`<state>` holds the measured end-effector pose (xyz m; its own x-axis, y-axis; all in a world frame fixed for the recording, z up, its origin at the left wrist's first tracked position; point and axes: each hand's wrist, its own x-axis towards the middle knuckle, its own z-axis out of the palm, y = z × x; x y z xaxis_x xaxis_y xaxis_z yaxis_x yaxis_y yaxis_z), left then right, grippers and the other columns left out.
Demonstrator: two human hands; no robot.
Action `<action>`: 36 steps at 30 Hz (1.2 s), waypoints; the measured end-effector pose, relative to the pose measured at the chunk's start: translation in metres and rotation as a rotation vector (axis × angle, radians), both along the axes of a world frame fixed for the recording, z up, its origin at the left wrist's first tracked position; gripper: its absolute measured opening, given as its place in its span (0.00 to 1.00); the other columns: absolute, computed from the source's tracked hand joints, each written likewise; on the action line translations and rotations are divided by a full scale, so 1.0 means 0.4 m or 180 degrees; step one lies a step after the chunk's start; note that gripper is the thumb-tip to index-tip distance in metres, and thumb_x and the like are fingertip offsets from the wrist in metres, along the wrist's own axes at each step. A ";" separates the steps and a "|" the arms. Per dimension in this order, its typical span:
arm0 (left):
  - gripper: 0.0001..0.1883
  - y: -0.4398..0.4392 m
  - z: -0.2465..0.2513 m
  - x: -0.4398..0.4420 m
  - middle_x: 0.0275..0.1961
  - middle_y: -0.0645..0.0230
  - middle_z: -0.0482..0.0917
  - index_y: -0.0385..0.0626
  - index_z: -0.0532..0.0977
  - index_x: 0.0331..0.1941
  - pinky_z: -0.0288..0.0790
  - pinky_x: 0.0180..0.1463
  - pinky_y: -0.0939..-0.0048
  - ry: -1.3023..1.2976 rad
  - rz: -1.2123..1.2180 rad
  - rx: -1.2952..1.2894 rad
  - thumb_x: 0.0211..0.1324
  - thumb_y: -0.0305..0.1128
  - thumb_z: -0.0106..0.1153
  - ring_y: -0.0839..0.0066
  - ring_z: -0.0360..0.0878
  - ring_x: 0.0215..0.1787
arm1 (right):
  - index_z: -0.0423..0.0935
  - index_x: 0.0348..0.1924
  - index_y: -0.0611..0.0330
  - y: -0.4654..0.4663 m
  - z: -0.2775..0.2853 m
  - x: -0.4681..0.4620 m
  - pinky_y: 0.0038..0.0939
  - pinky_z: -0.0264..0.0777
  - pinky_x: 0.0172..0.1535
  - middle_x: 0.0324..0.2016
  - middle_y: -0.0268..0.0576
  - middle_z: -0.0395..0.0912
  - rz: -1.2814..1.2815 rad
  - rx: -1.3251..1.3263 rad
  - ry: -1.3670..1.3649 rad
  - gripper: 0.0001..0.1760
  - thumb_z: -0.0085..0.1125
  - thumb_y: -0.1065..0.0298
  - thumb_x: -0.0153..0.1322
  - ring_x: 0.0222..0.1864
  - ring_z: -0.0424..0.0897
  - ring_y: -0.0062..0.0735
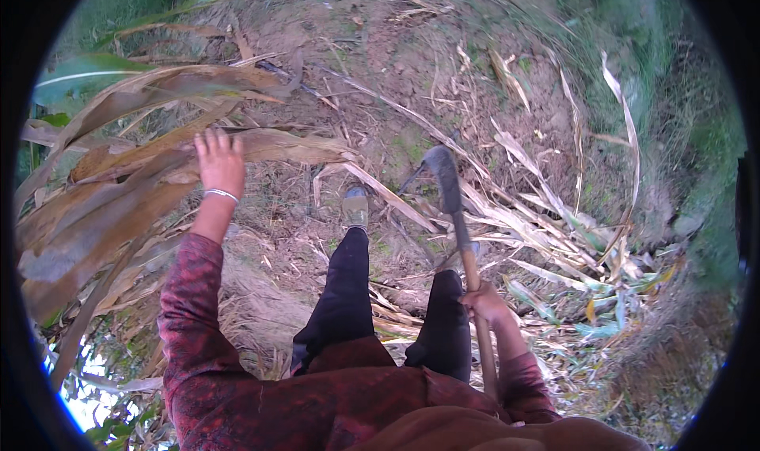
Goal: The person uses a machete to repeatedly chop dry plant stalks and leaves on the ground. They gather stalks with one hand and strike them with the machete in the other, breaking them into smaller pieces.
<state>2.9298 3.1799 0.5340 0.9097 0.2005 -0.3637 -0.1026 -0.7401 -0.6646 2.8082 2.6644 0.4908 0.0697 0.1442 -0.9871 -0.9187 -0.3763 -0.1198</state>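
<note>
My left hand [219,160] lies over large dry maize leaves [136,148] at the left, its back towards me. Its thumb and palm side are hidden, so whether it grips a stalk cannot be seen. A pale bangle [221,196] circles that wrist. In my right hand [488,302] is the wooden handle [470,270] of a billhook-like sickle. The tool's dark, hooked blade [444,175] points away from me, above cut dry stalks. The handle's lower end runs back beside my right leg.
Cut maize stalks [570,243] lie in a heap at the right. Bare soil [392,41] with loose dry leaves stretches ahead. My left shoe [355,207] stands on the ground between the leaves and the blade. Green growth [647,83] borders the right side.
</note>
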 end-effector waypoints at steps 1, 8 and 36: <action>0.19 0.016 -0.007 0.004 0.49 0.60 0.74 0.55 0.70 0.55 0.48 0.65 0.47 0.0090 0.0136 -0.0176 0.58 0.35 0.45 0.60 0.66 0.59 | 0.70 0.22 0.66 0.027 0.016 0.039 0.26 0.64 0.15 0.14 0.39 0.71 0.0197 -0.0229 -0.0176 0.08 0.60 0.73 0.58 0.11 0.70 0.25; 0.19 0.052 0.008 0.033 0.41 0.59 0.77 0.53 0.70 0.54 0.55 0.54 0.53 0.0384 -0.0042 -0.0528 0.59 0.35 0.42 0.59 0.71 0.48 | 0.70 0.28 0.69 0.230 0.170 0.289 0.27 0.66 0.17 0.15 0.40 0.72 0.1261 -0.0579 -0.0606 0.12 0.61 0.72 0.57 0.14 0.72 0.26; 0.10 0.091 0.095 0.122 0.35 0.62 0.83 0.50 0.77 0.37 0.72 0.37 0.59 0.0415 0.3655 -0.0902 0.56 0.34 0.47 0.63 0.82 0.37 | 0.75 0.32 0.69 0.121 0.015 1.222 0.42 0.74 0.37 0.25 0.58 0.78 0.4248 -0.0661 -0.1296 0.20 0.66 0.63 0.54 0.31 0.80 0.56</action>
<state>2.9787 3.2164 0.5722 0.2032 0.7715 -0.6028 0.6618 -0.5620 -0.4961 3.2970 2.7129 0.4968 0.2798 0.1837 -0.9423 0.2229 -0.9671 -0.1224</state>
